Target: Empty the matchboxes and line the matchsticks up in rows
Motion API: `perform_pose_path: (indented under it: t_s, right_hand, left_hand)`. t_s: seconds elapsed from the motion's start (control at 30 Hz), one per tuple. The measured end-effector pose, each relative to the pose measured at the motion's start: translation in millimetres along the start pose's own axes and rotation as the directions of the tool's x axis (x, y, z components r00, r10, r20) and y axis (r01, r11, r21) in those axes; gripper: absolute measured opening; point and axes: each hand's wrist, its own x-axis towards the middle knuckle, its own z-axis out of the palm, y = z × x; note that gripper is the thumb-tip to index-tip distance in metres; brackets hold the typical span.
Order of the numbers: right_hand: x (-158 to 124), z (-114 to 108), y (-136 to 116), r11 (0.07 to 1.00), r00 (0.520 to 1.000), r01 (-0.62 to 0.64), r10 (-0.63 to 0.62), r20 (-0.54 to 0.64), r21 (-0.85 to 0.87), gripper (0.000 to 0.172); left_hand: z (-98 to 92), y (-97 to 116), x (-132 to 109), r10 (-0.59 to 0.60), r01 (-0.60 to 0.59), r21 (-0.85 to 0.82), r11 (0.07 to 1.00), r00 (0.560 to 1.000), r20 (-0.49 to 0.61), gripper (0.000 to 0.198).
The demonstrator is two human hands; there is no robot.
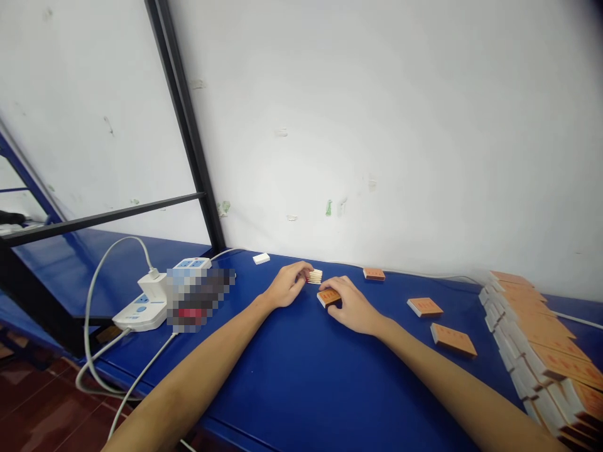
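My left hand (288, 284) rests on the blue table (301, 370), fingers pinched round a small bundle of matchsticks (315, 276). Just to the right of it, my right hand (351, 304) grips an orange matchbox (328, 297) lying on the table. The bundle and the box are a short gap apart. Three more orange matchboxes lie loose further right: one near the wall (374, 274), one in the middle (424, 307) and one closer to me (453, 339).
A long row of stacked orange boxes (537, 339) runs along the right side. A small white box (260, 258) lies near the wall. White power strips (155, 295) with cables sit at the left, beside a black frame post (188, 125).
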Motion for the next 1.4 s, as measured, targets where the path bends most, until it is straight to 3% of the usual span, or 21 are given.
perform_pose_path:
  t_s: [0.17,0.27,0.43,0.67,0.8,0.97,1.17,1.27,1.4]
  right_hand:
    - [-0.3,1.1,1.0,0.996,0.996,0.084,-0.082,-0.038,0.029,0.047]
    - [-0.2,0.2,1.8,0.994,0.990,0.103,-0.097,-0.106,0.048,0.044]
    - [0.4,2.4,5.3,0.995,0.984,0.097,-0.092,-0.155,0.024,0.042]
    - [-2.2,4.4,2.1,0.990,0.982,0.097,-0.112,-0.151,-0.104,0.044]
    - [-5.0,2.4,-2.0,0.986,0.993,0.036,-0.054,-0.107,-0.165,0.040]
    - [-6.1,0.5,-2.9,0.974,0.991,0.104,-0.119,-0.068,-0.199,0.035]
    - [-4.8,2.2,-1.1,0.980,0.991,0.022,-0.048,-0.124,-0.199,0.050]
    - [-4.8,4.1,0.5,0.978,0.992,-0.025,-0.001,-0.126,-0.209,0.053]
    - [-5.4,4.8,1.5,0.978,0.990,-0.045,0.017,-0.140,-0.206,0.042]
  left_hand:
    - [-0.5,12.7,-1.0,-0.016,0.009,0.155,0.988,0.999,0.044,0.018]
    - [1.9,13.3,2.1,-0.128,0.134,0.106,0.985,0.990,-0.066,0.017]
    - [2.3,4.5,6.2,-0.264,0.275,0.023,0.961,0.941,-0.212,0.038]
    - [-0.5,-5.1,7.4,-0.330,0.324,-0.076,0.943,0.940,-0.088,0.044]
    - [-1.6,-5.8,8.9,-0.321,0.315,-0.130,0.940,0.947,-0.027,0.049]
    - [-1.4,-2.7,10.7,-0.250,0.241,-0.189,0.952,0.968,-0.029,0.047]
    - [-2.2,-1.0,6.2,-0.213,0.196,-0.242,0.950,0.976,-0.044,0.040]
    - [-2.9,4.7,4.8,-0.161,0.156,-0.192,0.969,0.987,-0.008,0.038]
    - [-4.9,12.9,4.5,-0.032,0.039,-0.098,0.994,0.997,0.070,0.037]
